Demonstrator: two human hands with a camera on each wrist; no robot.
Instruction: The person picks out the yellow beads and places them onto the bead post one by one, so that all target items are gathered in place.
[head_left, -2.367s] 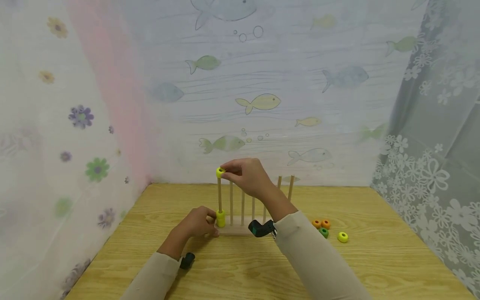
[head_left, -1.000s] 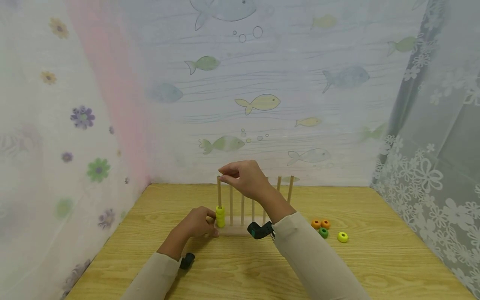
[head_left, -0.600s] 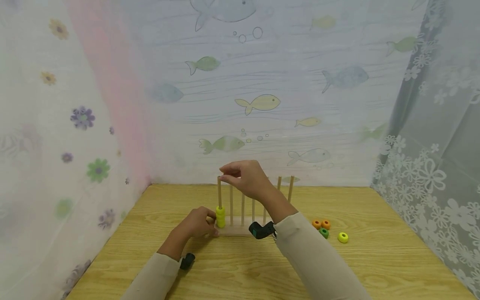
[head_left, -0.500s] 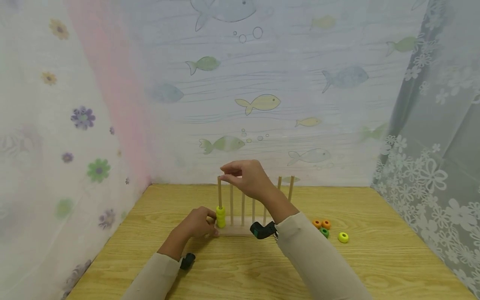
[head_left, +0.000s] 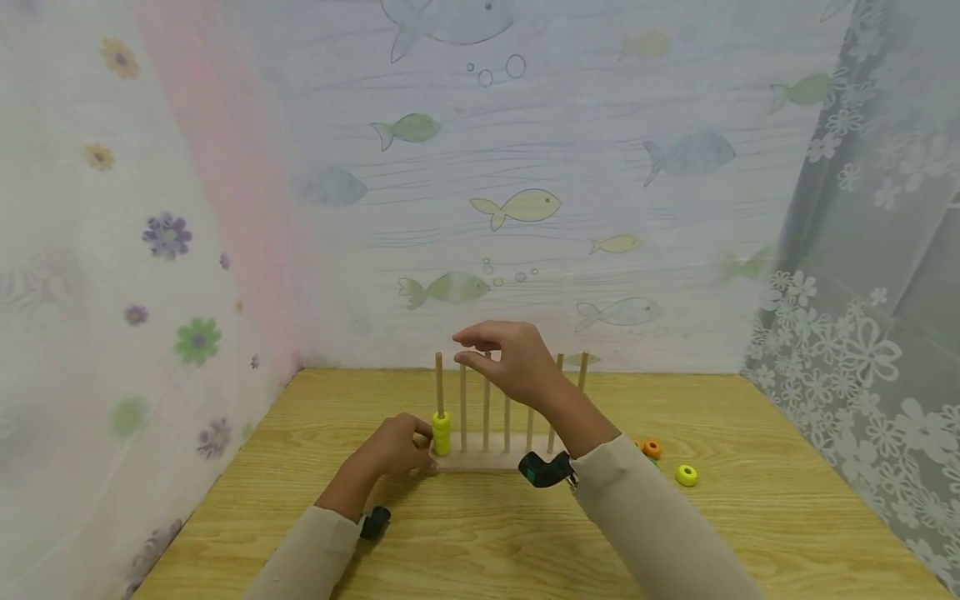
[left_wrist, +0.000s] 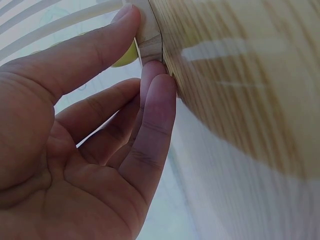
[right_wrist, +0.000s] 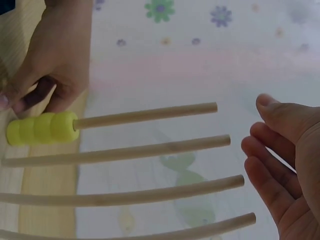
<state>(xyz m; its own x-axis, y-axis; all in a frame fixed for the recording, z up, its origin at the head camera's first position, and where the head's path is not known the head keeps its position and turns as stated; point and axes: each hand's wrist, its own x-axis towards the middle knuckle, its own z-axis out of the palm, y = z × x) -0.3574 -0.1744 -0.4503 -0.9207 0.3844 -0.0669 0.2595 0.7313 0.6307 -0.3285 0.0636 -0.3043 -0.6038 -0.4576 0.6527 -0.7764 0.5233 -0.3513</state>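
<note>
Fingers of the right hand [head_left: 517,362] had left the top of the leftmost peg [head_left: 438,383], which they touched half a second earlier; the hand hung further right, above the middle pegs, fingers loosely spread and holding nothing. In the earliest frame it held a yellow ring at that peg's tip; three yellow rings [right_wrist: 42,128] sat stacked at the peg's foot, touching one another. The left hand [head_left: 393,447] had not moved: its thumb and fingertips [left_wrist: 150,80] pressed the left end of the wooden base [head_left: 480,460], fingers nearly straight and close together.

Seven upright pegs stood in one row on the base, six of them bare. The rack stood toward the far edge of the table [head_left: 750,533], near the fish-printed curtain [head_left: 525,204]; open wood lay in front of it and to both sides. To the right, apart from the rack, lay one orange ring [head_left: 652,449] and one loose yellow ring [head_left: 686,475]; the sleeve [head_left: 645,517] now hid the other rings seen there earlier.
</note>
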